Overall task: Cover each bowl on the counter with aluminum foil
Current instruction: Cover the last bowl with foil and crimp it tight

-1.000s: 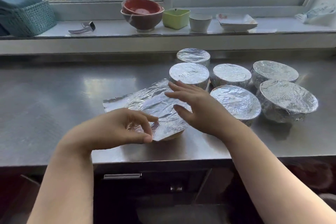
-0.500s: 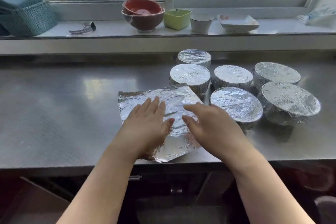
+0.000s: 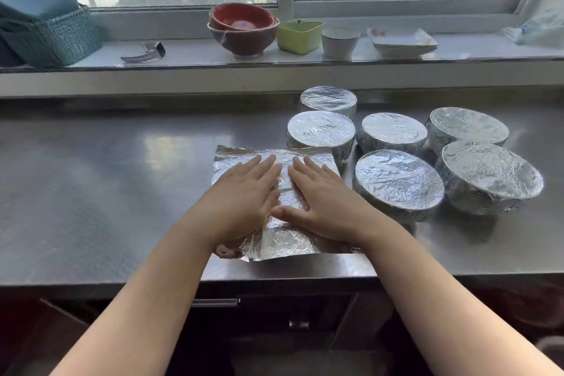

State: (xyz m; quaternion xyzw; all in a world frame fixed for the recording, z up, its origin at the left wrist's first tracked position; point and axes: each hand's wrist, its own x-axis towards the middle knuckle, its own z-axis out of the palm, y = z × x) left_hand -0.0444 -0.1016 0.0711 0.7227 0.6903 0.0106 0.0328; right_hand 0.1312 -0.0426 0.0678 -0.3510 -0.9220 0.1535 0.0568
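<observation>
Straight fingers (image 3: 262, 166) of the left hand (image 3: 244, 198) and right hand (image 3: 323, 201) are laid flat, side by side, on a crinkled foil sheet (image 3: 274, 241); nothing is gripped. The sheet is spread over something hidden beneath, near the front edge of the steel counter (image 3: 91, 192). Six foil-covered bowls (image 3: 396, 183) are clustered from one to three o'clock of the hands, the nearest touching the sheet's far corner. On the windowsill at twelve o'clock, stacked red bowls (image 3: 242, 27) are seen.
</observation>
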